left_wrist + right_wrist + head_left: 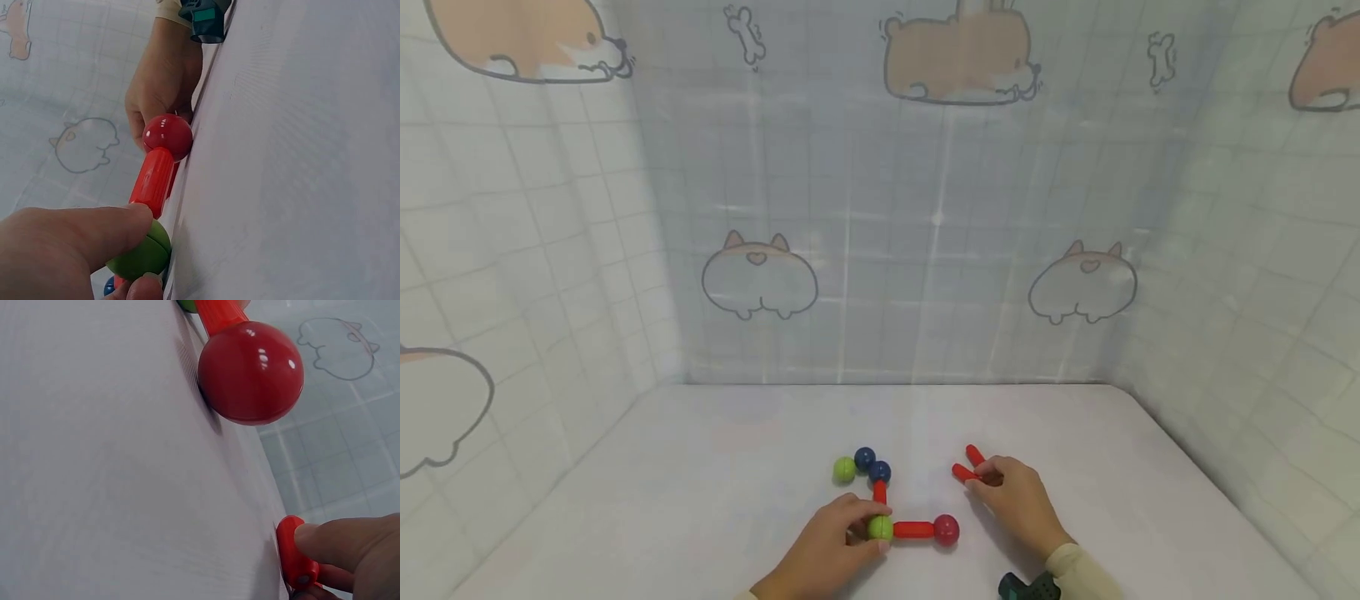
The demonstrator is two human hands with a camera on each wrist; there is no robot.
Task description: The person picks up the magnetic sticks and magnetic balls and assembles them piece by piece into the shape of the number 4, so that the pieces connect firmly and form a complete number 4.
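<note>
I'm on the L-shaped ball-and-rod piece (913, 530), lying on the white tabletop (737, 467), its green corner ball (881, 528) pinched between the left hand's (823, 542) thumb and fingers. It looks light and stiff; the glossy crimson ball (946, 530) could slip, so I'd favour the ridged rods for grip. Over to the right hand (1018, 504): thumb and fingers close together, pinching a loose red rod (964, 473), a second rod (975, 455) just beside. Beyond the piece sit a lime ball (844, 469) and a navy ball (864, 459).
</note>
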